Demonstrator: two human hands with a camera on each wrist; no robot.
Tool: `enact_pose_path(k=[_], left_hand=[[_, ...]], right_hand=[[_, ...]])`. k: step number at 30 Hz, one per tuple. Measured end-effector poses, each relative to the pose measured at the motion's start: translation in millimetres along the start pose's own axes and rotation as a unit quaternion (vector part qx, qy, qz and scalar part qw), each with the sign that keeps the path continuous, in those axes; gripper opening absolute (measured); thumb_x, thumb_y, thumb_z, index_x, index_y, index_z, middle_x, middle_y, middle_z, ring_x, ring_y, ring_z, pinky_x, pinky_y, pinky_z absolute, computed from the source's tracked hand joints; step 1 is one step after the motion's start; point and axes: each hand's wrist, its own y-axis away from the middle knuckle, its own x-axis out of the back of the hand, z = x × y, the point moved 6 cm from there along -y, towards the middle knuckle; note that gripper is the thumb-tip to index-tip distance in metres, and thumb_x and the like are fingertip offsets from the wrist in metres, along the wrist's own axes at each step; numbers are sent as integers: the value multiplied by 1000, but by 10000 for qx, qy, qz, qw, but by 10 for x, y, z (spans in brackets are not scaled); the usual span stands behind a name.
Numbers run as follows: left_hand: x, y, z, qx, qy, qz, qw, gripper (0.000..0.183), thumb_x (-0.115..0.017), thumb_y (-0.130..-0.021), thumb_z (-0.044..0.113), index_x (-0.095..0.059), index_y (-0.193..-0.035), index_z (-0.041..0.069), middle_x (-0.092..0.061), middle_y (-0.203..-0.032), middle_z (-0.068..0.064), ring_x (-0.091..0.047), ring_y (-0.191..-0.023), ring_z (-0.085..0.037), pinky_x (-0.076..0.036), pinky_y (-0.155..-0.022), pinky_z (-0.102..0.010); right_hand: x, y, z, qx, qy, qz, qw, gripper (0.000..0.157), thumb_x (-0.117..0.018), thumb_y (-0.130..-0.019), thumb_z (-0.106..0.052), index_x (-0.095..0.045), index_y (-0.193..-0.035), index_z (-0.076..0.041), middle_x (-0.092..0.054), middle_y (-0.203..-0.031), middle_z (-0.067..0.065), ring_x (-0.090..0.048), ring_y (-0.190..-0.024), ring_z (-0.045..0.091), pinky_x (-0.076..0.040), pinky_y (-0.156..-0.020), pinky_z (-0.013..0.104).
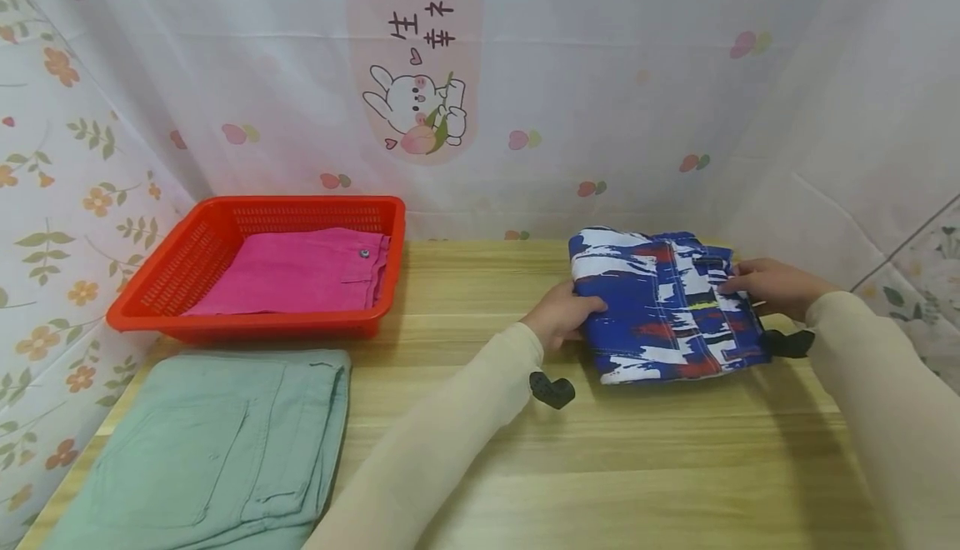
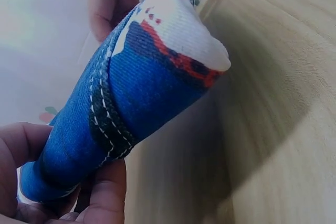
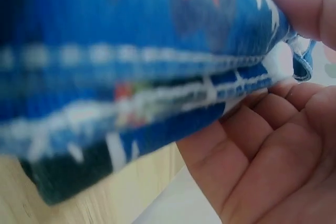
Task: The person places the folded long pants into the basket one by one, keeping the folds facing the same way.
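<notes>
Folded denim pants [image 1: 637, 308] in blue, white, red and black are held between both hands over the right side of the table, tilted. My left hand [image 1: 561, 314] grips their left edge, thumb on top and fingers beneath. In the left wrist view the folded layers of the pants [image 2: 152, 87] form a thick roll pinched at the near end by the left hand [image 2: 107, 195]. My right hand [image 1: 780, 285] grips the right edge. In the right wrist view that hand [image 3: 273, 156] has its thumb above the white-stitched layers and its fingers under them.
A red plastic basket [image 1: 135, 314] at the back left contains folded pink bottoms [image 1: 300, 271] with a button. In front of it lie folded pale green pants [image 1: 202, 442] on the wooden table [image 1: 600, 475]. Printed curtains [image 1: 600, 75] hang behind and at the sides.
</notes>
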Motion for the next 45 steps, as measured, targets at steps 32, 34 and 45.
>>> enact_pose_path(k=[32, 34, 45], left_hand=[[63, 365, 380, -427, 81, -107, 9990, 48, -67, -84, 24, -48, -127, 15, -61, -101, 2, -61, -90, -18, -47, -88, -42], [71, 379, 391, -462, 112, -103, 9988, 48, -67, -84, 24, -48, -127, 14, -61, -101, 2, -61, -90, -18, -47, -87, -41], [132, 414, 422, -532, 394, -64, 9978, 51, -68, -84, 27, -47, -128, 13, -61, -101, 1, -61, -90, -18, -48, -85, -39]], right_hand=[[113, 391, -205, 818, 371, 891, 9920, 64, -50, -93, -41, -29, -131, 7, -58, -110, 17, -63, -87, 19, -51, -79, 41], [102, 403, -210, 825, 339, 951, 9915, 64, -51, -93, -41, -30, -130, 7, -58, -110, 17, -63, -87, 20, -52, -78, 40], [28, 524, -259, 956, -11, 1258, 9874, 63, -50, -92, -42, -32, -129, 5, -64, -102, 7, -65, -85, 20, -52, -73, 29]])
